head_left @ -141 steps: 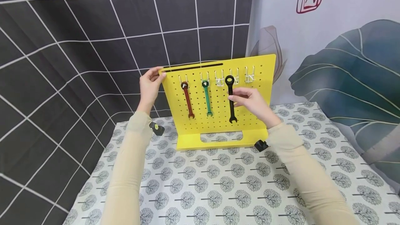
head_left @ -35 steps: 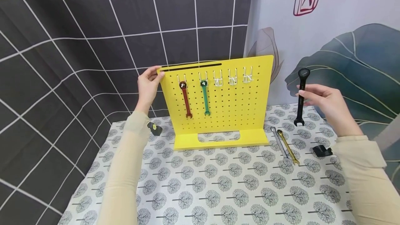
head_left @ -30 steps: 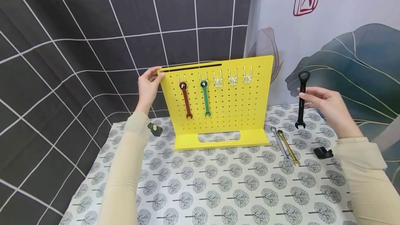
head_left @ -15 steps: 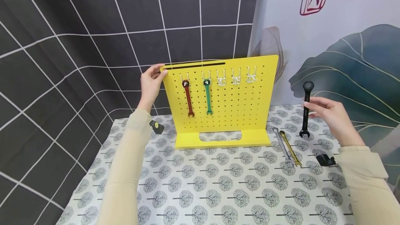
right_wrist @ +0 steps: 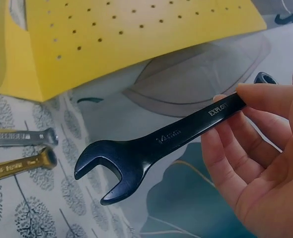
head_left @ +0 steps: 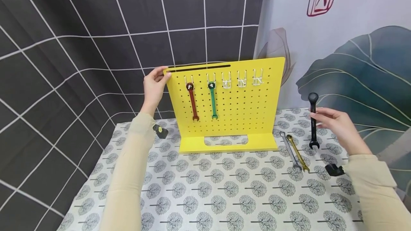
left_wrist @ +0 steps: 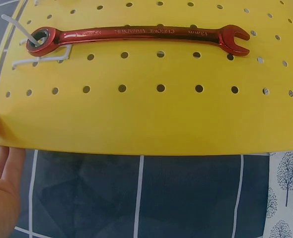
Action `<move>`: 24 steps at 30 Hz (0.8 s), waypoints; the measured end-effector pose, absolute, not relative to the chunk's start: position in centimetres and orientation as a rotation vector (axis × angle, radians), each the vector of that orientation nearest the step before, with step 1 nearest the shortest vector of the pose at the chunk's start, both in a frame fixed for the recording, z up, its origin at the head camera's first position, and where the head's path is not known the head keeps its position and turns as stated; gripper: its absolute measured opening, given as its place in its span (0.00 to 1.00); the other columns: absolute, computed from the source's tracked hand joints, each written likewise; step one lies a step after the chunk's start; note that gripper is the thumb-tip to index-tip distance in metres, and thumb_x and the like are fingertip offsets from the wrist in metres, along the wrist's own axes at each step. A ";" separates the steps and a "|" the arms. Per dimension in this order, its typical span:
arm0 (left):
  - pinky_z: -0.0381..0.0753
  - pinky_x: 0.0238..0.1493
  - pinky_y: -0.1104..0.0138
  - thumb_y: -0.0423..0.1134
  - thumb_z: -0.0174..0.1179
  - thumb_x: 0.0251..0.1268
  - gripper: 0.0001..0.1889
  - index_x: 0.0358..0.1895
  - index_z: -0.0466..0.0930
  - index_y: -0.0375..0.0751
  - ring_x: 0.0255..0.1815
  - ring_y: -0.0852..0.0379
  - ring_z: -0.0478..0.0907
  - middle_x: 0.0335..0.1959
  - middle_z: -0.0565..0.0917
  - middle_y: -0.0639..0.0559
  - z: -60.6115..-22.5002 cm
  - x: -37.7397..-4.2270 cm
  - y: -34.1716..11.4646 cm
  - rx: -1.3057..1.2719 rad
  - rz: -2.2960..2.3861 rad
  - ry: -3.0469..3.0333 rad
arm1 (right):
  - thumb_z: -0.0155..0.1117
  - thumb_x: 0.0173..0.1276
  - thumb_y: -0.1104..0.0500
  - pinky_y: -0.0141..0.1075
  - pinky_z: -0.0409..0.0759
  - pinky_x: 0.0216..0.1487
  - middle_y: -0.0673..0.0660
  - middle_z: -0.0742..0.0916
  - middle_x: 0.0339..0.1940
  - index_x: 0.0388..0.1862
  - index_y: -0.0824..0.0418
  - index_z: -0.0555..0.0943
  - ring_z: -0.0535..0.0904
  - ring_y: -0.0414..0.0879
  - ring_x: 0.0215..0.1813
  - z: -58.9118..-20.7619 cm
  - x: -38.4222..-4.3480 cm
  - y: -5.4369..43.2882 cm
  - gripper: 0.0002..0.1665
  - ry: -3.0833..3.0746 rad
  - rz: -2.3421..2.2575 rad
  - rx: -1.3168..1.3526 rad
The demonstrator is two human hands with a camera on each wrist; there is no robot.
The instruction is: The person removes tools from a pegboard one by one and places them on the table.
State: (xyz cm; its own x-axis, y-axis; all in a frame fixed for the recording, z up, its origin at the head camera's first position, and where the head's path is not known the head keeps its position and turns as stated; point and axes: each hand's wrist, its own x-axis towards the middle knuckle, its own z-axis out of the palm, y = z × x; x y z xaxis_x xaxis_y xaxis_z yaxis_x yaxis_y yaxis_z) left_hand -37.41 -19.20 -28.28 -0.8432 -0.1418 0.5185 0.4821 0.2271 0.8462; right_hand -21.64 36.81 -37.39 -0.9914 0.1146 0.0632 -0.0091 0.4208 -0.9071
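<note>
My right hand pinches a black combination wrench mid-shank, off the right side of the yellow pegboard. Its ring end points up and its open end down; "14" shows on the shank in the right wrist view. With thumb in front and fingers behind, my left hand grips the board's upper left corner. A red wrench and a green wrench hang by their ring ends on white hooks. Three more white hooks to their right carry nothing.
A silver wrench and a gold wrench lie side by side on the tree-print tablecloth, right of the board's foot. Behind stands a dark grid-patterned curtain, and a leaf-print backdrop at the right.
The right hand has carried the black wrench from in front of the hooks out to the right, and over the last second lowered it. The left hand keeps its grip on the board.
</note>
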 end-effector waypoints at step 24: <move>0.81 0.50 0.70 0.35 0.68 0.67 0.18 0.57 0.83 0.35 0.42 0.61 0.82 0.50 0.84 0.42 -28.3 -36.9 -19.1 -0.335 -1.638 -2.003 | 0.60 0.76 0.45 0.25 0.80 0.42 0.68 0.69 0.71 0.71 0.75 0.67 0.76 0.21 0.40 -40.0 -22.7 36.3 0.40 -2.667 1.483 -0.058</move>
State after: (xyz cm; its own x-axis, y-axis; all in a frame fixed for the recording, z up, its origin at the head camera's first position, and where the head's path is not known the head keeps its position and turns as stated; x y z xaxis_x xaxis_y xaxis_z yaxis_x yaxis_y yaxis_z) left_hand -36.91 -19.14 -28.30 -0.8311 -0.1351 0.5394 0.5019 0.2355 0.8323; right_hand -22.67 36.32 -40.03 -0.9953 0.0766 0.0598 -0.0104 0.5280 -0.8492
